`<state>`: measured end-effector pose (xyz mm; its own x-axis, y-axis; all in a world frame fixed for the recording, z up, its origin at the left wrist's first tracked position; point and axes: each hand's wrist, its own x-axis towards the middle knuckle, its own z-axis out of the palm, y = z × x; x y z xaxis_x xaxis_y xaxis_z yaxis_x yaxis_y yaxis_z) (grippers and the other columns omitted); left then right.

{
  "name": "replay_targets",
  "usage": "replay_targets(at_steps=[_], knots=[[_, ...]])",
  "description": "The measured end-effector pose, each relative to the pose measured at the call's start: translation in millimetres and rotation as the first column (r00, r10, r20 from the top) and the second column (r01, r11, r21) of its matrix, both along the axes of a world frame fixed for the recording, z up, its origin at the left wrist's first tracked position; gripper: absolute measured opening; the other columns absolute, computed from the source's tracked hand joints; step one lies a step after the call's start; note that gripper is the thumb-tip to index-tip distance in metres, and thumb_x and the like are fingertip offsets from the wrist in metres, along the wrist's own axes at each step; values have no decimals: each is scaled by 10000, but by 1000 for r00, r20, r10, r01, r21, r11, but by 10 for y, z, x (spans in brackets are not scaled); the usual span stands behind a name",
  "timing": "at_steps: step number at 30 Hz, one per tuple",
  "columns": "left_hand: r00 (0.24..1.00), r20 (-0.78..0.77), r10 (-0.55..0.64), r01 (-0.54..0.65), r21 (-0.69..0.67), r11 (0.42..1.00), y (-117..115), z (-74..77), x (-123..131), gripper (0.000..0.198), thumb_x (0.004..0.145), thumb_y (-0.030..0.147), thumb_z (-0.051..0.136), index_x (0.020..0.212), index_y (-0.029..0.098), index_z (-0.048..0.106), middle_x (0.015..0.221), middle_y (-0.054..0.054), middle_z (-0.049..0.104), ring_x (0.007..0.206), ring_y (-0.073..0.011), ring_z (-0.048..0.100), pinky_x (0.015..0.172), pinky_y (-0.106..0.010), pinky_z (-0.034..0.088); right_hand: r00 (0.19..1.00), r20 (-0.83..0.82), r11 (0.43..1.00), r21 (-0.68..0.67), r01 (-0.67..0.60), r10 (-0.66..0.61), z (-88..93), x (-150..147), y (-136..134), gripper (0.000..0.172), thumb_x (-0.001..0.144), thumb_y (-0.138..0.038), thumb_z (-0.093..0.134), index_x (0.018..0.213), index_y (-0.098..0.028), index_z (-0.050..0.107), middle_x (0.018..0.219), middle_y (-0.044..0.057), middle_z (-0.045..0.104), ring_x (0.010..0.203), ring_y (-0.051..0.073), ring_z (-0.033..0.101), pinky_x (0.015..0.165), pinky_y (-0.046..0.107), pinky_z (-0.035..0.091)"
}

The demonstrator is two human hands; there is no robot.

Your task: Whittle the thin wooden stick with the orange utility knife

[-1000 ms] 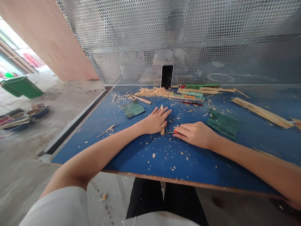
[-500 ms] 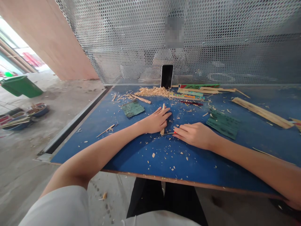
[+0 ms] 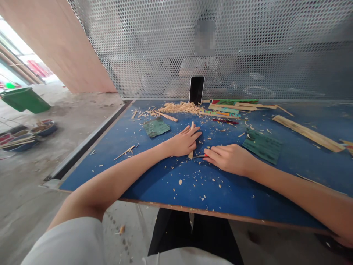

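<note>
My left hand [image 3: 185, 141] presses a narrow wooden stick [image 3: 191, 154] down on the blue table, its fingers lying over the stick. The stick's far tip shows above the fingers and its near end below them. In my right hand [image 3: 228, 159] is a thin-bladed carving knife [image 3: 199, 156] with a bit of red handle showing. Its blade reaches left to the near end of the stick; most of the handle is hidden by the fingers. Small wood chips [image 3: 180, 182] lie around both hands.
A pile of shavings [image 3: 180, 108] lies before an upright phone [image 3: 196, 90]. Green sandpaper sheets [image 3: 156, 127] [image 3: 261, 146] flank my hands. Wood strips [image 3: 234, 107] and a flat board [image 3: 307, 133] lie right. A perforated metal screen [image 3: 165, 48] stands behind the table [image 3: 220, 198].
The view has shifted very slightly. Both hands, the stick and the knife stay in nearly the same places.
</note>
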<state>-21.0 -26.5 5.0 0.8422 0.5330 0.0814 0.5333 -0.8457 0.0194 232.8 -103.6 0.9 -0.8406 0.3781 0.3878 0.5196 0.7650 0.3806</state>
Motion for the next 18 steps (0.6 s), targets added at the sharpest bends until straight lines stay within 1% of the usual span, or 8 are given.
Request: replay_targets(at_steps=[3, 6, 8, 13, 18], knots=[[1000, 1, 2, -2, -5, 1000, 2, -3, 2, 578, 1078, 256, 286, 1614, 52, 359, 1726, -194, 311, 1658, -295, 159, 1356, -489, 157, 999, -31, 998, -59, 7, -9, -2, -1, -8, 283, 1114, -307, 467, 1080, -160, 706, 826, 70, 731, 697, 163, 653, 571, 290, 361], [1000, 4, 7, -7, -7, 1000, 11, -15, 2, 585, 1078, 264, 275, 1614, 40, 346, 1732, -200, 292, 1658, -296, 157, 1357, -479, 147, 999, -37, 996, -84, 2, -5, 4, -1, -13, 281, 1109, -280, 465, 1076, -161, 717, 820, 73, 731, 701, 165, 658, 582, 284, 371], [1000, 10, 2, -2, -4, 1000, 17, -25, 0, 588, 1077, 264, 270, 1621, 49, 329, 1732, -193, 296, 1658, -289, 160, 1357, -484, 146, 999, -36, 997, -78, -4, 1, 7, -5, -13, 275, 1109, -274, 474, 1065, -157, 719, 825, 72, 733, 695, 163, 659, 579, 288, 367], [1000, 14, -20, 20, 4, 1000, 17, -25, -2, 586, 1074, 253, 255, 1625, 67, 323, 1716, -180, 342, 1657, -269, 172, 1359, -487, 136, 1000, 22, 1000, -10, 2, -1, 11, -24, -18, 276, 1120, -290, 486, 1038, -142, 704, 862, 69, 739, 688, 162, 656, 570, 318, 343], [1000, -12, 5, -5, 0, 1000, -1, 4, 4, 592, 1077, 265, 263, 1618, 32, 322, 1726, -199, 307, 1656, -288, 170, 1359, -461, 126, 996, 67, 998, -13, 65, -64, 38, -50, -61, 295, 1131, -316, 470, 1000, -148, 674, 800, 46, 709, 679, 175, 649, 564, 338, 311]])
